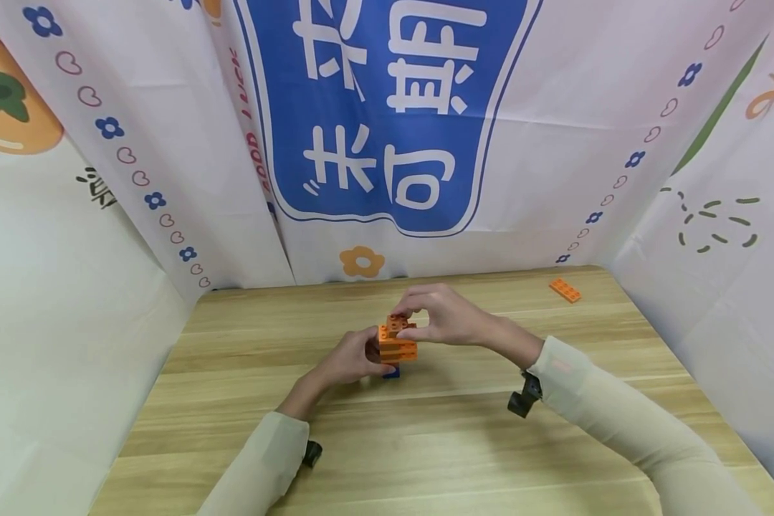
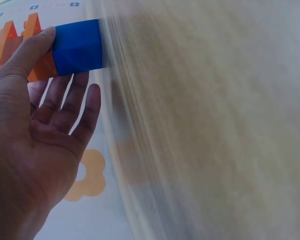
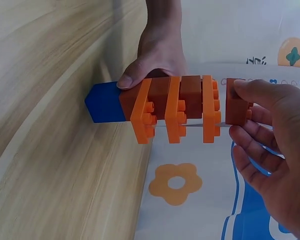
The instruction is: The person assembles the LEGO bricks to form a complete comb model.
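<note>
A toy-brick tower stands on the table: a blue brick (image 3: 106, 103) at its base, then brown bricks alternating with wider orange plates (image 3: 173, 115) that jut out to one side. My left hand (image 1: 351, 356) holds the tower low down, its thumb at the join of the blue brick and the lowest brown brick. Above the top orange plate, my right hand (image 1: 448, 315) pinches a brown brick (image 3: 235, 107) between thumb and fingers. A narrow gap separates this brick from the studs below it in the right wrist view.
A loose orange plate (image 1: 565, 290) lies near the table's back right corner. The wooden table (image 1: 464, 437) meets a printed cloth backdrop (image 1: 522, 208) behind, with cloth walls at both sides.
</note>
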Available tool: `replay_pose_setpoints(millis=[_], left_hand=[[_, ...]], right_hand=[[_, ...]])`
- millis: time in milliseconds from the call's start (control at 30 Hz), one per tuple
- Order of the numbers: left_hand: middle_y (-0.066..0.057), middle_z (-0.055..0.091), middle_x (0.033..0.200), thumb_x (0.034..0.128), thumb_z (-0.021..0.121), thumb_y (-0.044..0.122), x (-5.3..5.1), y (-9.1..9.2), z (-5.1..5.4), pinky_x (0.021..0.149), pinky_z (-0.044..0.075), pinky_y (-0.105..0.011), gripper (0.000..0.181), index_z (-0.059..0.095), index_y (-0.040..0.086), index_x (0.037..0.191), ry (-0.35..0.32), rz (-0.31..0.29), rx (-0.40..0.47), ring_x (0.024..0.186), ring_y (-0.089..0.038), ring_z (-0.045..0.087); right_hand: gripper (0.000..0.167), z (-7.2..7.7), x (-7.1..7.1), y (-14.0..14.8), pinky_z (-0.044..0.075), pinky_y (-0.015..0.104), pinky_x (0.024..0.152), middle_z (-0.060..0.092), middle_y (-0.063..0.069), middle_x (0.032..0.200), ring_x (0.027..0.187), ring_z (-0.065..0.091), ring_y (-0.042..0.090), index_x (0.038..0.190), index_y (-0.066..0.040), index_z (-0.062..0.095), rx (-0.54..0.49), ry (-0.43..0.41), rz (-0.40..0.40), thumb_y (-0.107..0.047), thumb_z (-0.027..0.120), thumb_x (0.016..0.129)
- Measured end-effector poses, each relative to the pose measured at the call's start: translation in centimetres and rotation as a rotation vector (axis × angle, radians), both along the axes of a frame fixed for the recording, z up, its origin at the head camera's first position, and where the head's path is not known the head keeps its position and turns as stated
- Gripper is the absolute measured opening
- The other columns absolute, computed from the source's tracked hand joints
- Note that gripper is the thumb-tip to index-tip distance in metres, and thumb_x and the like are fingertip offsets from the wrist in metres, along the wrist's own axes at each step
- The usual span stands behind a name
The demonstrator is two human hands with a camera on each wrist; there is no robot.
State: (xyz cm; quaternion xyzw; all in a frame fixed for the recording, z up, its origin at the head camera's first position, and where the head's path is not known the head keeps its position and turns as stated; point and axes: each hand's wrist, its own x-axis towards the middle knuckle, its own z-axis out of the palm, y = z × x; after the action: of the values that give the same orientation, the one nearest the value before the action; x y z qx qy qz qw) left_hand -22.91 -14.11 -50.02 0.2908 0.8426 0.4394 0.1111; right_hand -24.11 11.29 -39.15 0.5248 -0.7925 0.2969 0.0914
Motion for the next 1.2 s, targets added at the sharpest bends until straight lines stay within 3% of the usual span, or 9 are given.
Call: replay_pose_setpoints(millis=[400,767,1200], left_hand=[[-0.006,0.074,0.122,0.0890,0.088,0.013,-0.2,-0.1,0.0,0.087,0.060,-0.029,0.059,0.061,0.006,0.141,0.015,-0.027,0.025,0.100,-0.015,0.071],[-0.003,0.074,0.116,0.0883,0.089,0.015,-0.2,0.0,0.1,0.086,0.059,-0.028,0.053,0.064,0.007,0.134,0.012,0.002,-0.023,0.097,-0.012,0.069],[-0.003,0.074,0.113,0.0890,0.088,0.014,-0.3,0.0,0.0,0.085,0.060,-0.028,0.053,0.064,0.007,0.135,0.007,-0.016,-0.007,0.096,-0.013,0.071]], right_hand=[[0.024,-0.7,-0.3,-1.0,0.064,0.036,0.080,0.076,0.003,0.101,0.090,0.072,0.011,0.107,-0.005,0.080,-0.003,-0.006,0.005,-0.015,0.088,0.088],[0.026,-0.7,-0.3,-1.4,0.059,0.021,0.084,0.075,0.002,0.104,0.093,0.072,0.010,0.111,-0.005,0.080,0.031,-0.036,-0.016,-0.016,0.087,0.089],[0.020,0.0,-0.2,-1.6,0.059,0.021,0.082,0.076,0.002,0.100,0.091,0.074,0.011,0.110,-0.006,0.081,0.069,-0.060,-0.011,-0.017,0.083,0.093]])
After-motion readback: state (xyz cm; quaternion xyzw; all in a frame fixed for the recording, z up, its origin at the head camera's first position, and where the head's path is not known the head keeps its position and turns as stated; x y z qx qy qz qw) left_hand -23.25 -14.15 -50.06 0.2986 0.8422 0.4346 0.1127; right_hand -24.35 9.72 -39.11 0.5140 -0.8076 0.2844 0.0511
